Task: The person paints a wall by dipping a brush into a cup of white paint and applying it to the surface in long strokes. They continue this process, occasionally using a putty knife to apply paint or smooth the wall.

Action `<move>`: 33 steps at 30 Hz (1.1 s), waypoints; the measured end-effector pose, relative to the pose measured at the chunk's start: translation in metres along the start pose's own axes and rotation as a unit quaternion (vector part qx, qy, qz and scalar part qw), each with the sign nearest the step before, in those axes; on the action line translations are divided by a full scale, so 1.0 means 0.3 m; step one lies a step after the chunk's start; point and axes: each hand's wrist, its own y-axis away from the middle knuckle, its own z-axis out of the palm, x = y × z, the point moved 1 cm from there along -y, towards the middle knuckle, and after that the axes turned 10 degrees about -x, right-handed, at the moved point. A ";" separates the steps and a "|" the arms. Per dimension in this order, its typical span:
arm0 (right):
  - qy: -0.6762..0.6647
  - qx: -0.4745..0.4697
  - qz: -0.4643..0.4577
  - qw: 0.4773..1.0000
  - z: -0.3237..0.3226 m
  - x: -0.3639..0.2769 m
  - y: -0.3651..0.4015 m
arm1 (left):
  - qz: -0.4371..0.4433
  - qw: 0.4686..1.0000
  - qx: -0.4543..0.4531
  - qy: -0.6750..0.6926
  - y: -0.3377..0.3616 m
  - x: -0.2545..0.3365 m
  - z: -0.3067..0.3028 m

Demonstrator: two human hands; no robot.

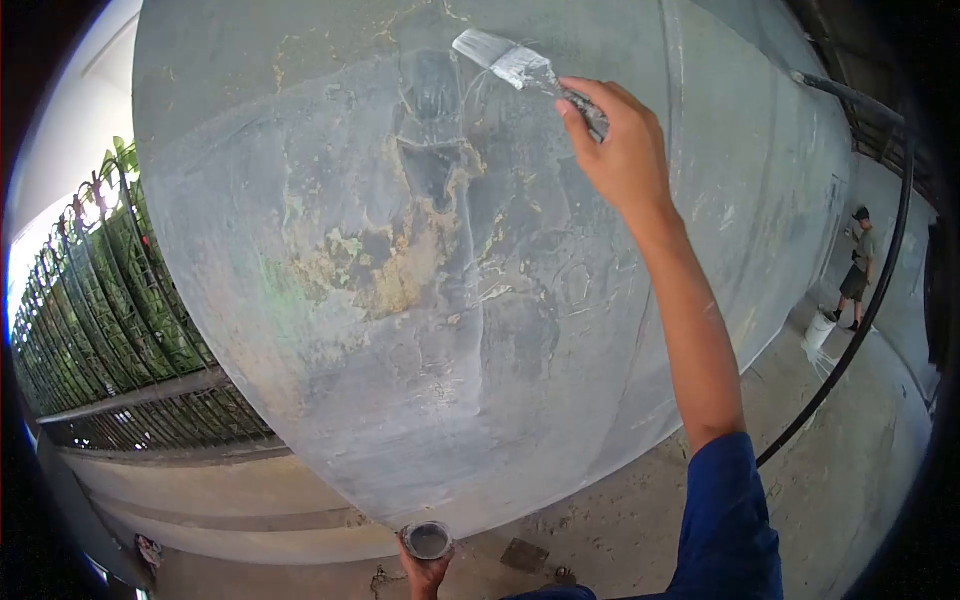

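My right hand (pixel 622 140) is raised high and closed round the handle of a paintbrush (pixel 508 60). White-grey paint coats the brush, and its bristles point up and left against the grey wall (pixel 560 330). Below the brush the wall has cracked, peeling patches with bare tan plaster (pixel 400 270) showing. Low in the view, my left hand (pixel 426 572) grips a small round cup (pixel 428 541) with grey liquid inside. The cup is upright, its open top facing me.
A metal fence (pixel 120 300) with green plants behind it runs along the left. A black hose (pixel 880 290) hangs down on the right. Farther off, another person (pixel 858 265) stands by a white bucket (pixel 820 328). A dark flat piece (pixel 524 555) lies on the floor.
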 end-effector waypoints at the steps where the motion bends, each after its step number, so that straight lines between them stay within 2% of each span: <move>1: -0.010 0.005 0.003 1.000 0.012 -0.006 0.020 | -0.025 0.999 0.008 0.021 -0.008 0.008 0.005; 4: -0.014 0.006 0.033 0.999 0.062 -0.023 0.109 | -0.010 1.000 0.008 -0.008 -0.030 -0.076 -0.013; 8: -0.053 0.024 0.061 0.996 0.145 -0.065 0.306 | -0.031 0.998 -0.002 -0.062 -0.029 -0.021 0.031; 10: -0.063 0.010 0.084 0.994 0.184 -0.110 0.456 | 0.000 0.996 -0.018 -0.089 -0.029 -0.061 0.026; 14: -0.100 -0.028 0.179 0.978 0.266 -0.228 0.835 | -0.009 0.992 -0.025 -0.123 0.008 0.001 0.035; 15: -0.102 -0.060 0.217 0.969 0.279 -0.272 0.948 | -0.149 0.970 0.026 0.189 0.017 0.130 0.092; 16: -0.103 -0.091 0.253 0.958 0.291 -0.314 1.060 | -0.152 0.969 0.028 0.191 0.029 0.082 0.070; 18: -0.116 -0.136 0.304 0.936 0.310 -0.400 1.282 | -0.117 0.989 0.007 0.092 0.048 -0.037 -0.001; 19: -0.122 -0.160 0.323 0.925 0.315 -0.439 1.385 | -0.118 0.989 0.007 0.093 0.045 -0.027 -0.010; 21: -0.125 -0.207 0.347 0.906 0.307 -0.519 1.586 | -0.017 0.987 -0.033 -0.156 0.063 0.029 -0.027; 23: -0.119 -0.225 0.351 0.901 0.274 -0.578 1.730 | -0.035 0.988 -0.031 -0.150 0.070 0.053 -0.043; 25: -0.117 -0.302 0.376 0.868 0.233 -0.587 1.808 | -0.047 0.989 -0.028 -0.140 0.052 0.025 -0.059; 26: -0.115 -0.301 0.374 0.870 0.211 -0.569 1.813 | -0.123 0.990 0.019 0.069 0.046 -0.047 -0.089; 27: -0.102 -0.359 0.380 0.846 0.189 -0.551 1.812 | -0.193 0.939 0.065 0.276 0.036 -0.067 -0.091; 28: -0.089 -0.417 0.384 0.819 0.168 -0.539 1.811 | -0.191 0.939 0.063 0.280 0.037 -0.080 -0.092; 29: -0.073 -0.454 0.385 0.800 0.145 -0.521 1.751 | -0.171 0.964 0.041 0.201 0.037 -0.064 -0.083; 30: -0.071 -0.453 0.384 0.801 0.130 -0.496 1.685 | -0.150 0.981 0.018 0.120 0.038 -0.049 -0.078; 31: -0.077 -0.479 0.382 0.786 0.119 -0.466 1.617 | -0.149 0.981 0.015 0.122 0.036 -0.057 -0.085; 32: -0.083 -0.504 0.380 0.771 0.115 -0.429 1.544 | -0.172 0.955 0.032 0.241 0.029 -0.078 -0.092; 33: -0.066 -0.499 0.362 0.785 0.119 -0.389 1.465 | -0.195 0.913 0.047 0.355 0.030 -0.094 -0.095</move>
